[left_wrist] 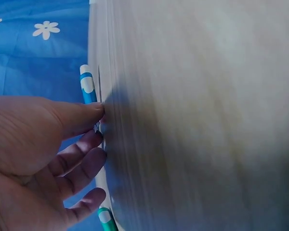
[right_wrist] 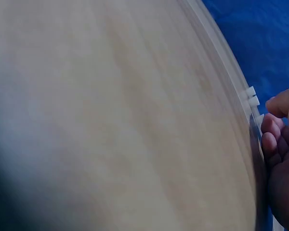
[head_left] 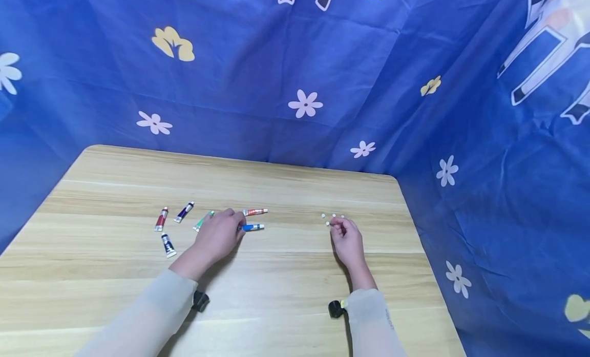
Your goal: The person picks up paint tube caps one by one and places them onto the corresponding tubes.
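Observation:
In the head view my left hand (head_left: 220, 235) pinches the crimped end of a blue paint tube (head_left: 253, 227) between thumb and fingers. The tube's white-capped end points right. Right beside that hand lie a green paint tube (head_left: 203, 221), partly under the fingers, and an orange-red paint tube (head_left: 255, 211). My right hand (head_left: 348, 243) is low over the table with loosely curled fingers. Its fingertips are beside a small white cap-like piece (head_left: 328, 224). More such white pieces (right_wrist: 253, 101) show past the fingers in the right wrist view; nothing is visible in that hand's grasp.
Left of my left hand lie a red paint tube (head_left: 161, 218), a purple paint tube (head_left: 184, 212) and a navy paint tube (head_left: 168, 245). The wooden table (head_left: 276, 300) is bounded at the back and right by a blue flowered curtain (head_left: 239, 80).

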A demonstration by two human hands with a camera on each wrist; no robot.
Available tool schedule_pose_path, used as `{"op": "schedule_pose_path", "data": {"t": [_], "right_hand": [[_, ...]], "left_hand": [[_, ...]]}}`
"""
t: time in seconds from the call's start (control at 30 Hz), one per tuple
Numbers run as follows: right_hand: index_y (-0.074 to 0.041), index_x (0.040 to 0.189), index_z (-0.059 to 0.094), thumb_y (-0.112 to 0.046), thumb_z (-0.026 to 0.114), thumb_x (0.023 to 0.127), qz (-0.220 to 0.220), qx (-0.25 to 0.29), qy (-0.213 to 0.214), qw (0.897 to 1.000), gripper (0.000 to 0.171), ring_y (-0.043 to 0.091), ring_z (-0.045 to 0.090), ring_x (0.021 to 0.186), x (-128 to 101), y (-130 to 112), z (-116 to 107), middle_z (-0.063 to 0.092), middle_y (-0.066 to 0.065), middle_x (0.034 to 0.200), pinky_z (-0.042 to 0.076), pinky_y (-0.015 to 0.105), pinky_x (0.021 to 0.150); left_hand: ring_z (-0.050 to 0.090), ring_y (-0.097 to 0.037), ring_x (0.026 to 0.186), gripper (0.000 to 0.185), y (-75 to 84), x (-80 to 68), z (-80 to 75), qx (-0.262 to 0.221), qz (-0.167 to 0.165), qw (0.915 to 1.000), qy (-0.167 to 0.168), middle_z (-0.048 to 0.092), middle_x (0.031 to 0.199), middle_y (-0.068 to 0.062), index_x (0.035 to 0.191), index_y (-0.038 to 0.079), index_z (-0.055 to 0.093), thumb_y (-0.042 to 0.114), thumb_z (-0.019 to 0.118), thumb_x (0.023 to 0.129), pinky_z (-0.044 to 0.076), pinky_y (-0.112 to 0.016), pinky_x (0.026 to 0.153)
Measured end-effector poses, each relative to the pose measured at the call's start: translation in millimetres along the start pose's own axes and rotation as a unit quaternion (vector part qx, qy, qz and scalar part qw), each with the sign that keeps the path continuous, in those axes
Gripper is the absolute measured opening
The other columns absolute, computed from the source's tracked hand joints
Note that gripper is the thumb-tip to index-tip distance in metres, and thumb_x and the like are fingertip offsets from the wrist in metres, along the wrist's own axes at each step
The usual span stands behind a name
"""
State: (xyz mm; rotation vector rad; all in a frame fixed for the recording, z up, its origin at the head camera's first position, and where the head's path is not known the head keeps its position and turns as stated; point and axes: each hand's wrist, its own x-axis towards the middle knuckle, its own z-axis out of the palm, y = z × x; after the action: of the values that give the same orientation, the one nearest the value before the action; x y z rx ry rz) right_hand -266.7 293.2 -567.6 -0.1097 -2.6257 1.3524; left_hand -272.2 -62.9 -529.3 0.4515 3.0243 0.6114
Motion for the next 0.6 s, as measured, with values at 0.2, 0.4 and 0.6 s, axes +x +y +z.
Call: {"op": "schedule_pose_path", "data": {"t": [0.2,0.4,0.6], "right_hand": [[-0.009,0.128,0.075,-0.005,0.07,0.103,0.006,-0.036,-0.034,0.999,0.026,0.017,0.064,0.093,10.3,4.9,-3.7,0.073,0.011,0.111,0.053,0.019,0.08],[-0.016,0.132,0.076,-0.011,0.068,0.105,0.014,-0.067,-0.069,0.995,0.028,0.017,0.062,0.096,15.0,4.3,-7.4,0.072,0.008,0.113,0.051,0.025,0.083],[-0.015,0.13,0.077,-0.008,0.068,0.105,0.002,-0.082,-0.082,0.993,0.027,0.016,0.058,0.092,17.0,3.8,-5.3,0.064,0.007,0.104,0.05,0.024,0.079]], "left_hand": [[0.07,-0.034,0.098,0.014,-0.3,4.4,-2.0,-0.006,0.003,1.0,0.003,0.075,0.104,-0.011,0.107,0.012,0.075,0.019,0.08,0.097,0.051,-0.056,0.088],[0.071,-0.034,0.096,0.013,0.7,6.7,-0.6,-0.008,-0.002,0.9999,0.009,0.074,0.104,-0.01,0.108,0.012,0.075,0.019,0.079,0.097,0.05,-0.055,0.087],[0.072,-0.038,0.103,0.024,1.5,7.8,1.5,0.002,-0.006,1.0,0.004,0.074,0.116,-0.015,0.119,0.01,0.075,0.018,0.079,0.097,0.05,-0.05,0.085]]}}
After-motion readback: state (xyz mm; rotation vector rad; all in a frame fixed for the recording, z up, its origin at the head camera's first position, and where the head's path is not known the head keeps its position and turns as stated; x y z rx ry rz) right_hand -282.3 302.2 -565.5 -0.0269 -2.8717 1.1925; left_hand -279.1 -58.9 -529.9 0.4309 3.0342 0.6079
